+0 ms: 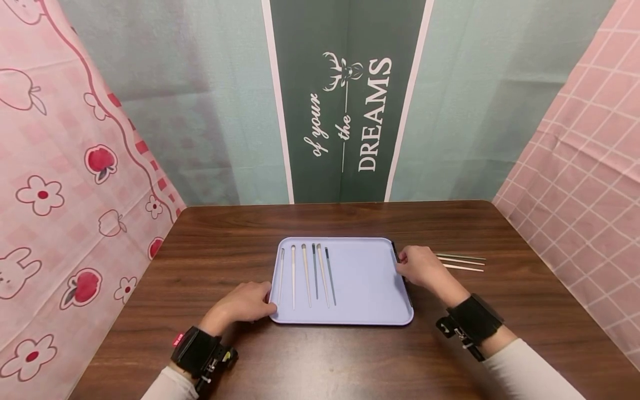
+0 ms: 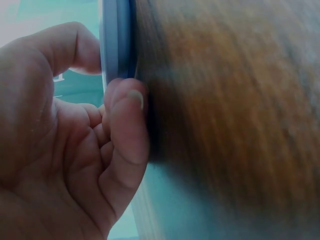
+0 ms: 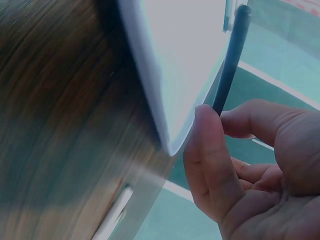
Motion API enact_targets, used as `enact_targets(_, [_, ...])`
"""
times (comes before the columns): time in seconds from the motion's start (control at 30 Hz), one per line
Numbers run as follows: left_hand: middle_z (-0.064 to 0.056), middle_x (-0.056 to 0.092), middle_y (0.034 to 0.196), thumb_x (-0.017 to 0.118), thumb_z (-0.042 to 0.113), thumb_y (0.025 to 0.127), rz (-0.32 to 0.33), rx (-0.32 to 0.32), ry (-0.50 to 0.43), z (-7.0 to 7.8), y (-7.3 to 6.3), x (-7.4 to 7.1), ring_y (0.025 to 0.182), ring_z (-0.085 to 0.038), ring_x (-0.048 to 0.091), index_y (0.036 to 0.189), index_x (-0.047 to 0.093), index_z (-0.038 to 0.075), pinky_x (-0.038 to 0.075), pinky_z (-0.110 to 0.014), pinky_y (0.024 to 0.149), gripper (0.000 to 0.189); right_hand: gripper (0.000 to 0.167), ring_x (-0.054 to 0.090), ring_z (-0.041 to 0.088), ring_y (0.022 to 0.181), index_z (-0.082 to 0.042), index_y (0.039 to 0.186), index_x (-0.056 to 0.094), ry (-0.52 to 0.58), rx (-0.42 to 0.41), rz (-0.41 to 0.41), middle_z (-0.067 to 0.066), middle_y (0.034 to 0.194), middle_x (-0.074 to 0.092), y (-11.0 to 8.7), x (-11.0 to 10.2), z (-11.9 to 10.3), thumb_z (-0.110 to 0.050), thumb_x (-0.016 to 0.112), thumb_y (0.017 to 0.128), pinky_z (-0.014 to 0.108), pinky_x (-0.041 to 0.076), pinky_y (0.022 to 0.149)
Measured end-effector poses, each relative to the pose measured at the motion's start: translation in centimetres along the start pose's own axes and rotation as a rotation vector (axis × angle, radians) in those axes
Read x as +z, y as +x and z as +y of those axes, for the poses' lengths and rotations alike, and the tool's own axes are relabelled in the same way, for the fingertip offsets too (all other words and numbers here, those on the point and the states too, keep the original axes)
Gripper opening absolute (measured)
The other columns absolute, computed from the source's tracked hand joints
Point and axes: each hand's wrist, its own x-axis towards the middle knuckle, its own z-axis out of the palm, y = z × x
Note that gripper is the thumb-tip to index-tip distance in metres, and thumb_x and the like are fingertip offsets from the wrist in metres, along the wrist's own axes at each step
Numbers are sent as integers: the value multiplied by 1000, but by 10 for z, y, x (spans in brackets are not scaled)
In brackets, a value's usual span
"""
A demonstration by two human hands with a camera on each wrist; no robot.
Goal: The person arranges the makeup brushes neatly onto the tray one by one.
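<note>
A pale lavender tray [image 1: 367, 278] lies on the table in the head view. Several slim brushes [image 1: 306, 272], some with pale handles and some dark, lie side by side on its left half. My left hand [image 1: 246, 301] grips the tray's left edge near its front corner; in the left wrist view the thumb and curled fingers [image 2: 129, 125] meet at the rim. On the opposite side, my right hand [image 1: 422, 268] pinches the tray's right rim, where a slim dark strip [image 3: 234, 60] with a rounded end runs along the edge. Part of this strip is hidden by my fingers.
To the right of the tray lie three thin sticks [image 1: 462, 261], one greenish and two pale, their left ends behind my right hand. The brown wooden table [image 1: 225, 233] is bordered by a green curtain [image 1: 210, 111] at the back and pink cloths [image 1: 575, 183] at the sides.
</note>
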Motion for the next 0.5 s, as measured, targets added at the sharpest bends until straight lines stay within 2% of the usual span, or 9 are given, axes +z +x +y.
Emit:
enact_targets(0.27, [0,57,68,70,23,84,4,8,0,1,-1,0,53,-14,57,87,57,13,45,-30,50,17,14,60,16,62,2,92,64,16,25,-3,6,74,62,5,7,-18,-9,64,84,28,46,54])
enact_targets(0.5, [1,57,68,70,23,84,5,12,2,1,-1,0,52,-13,57,87,57,13,45,-30,49,16,9,59,18,63,-2,84,65,-3,26,2,7,73,65,11,14,-28,-10,63,83,29,44,54])
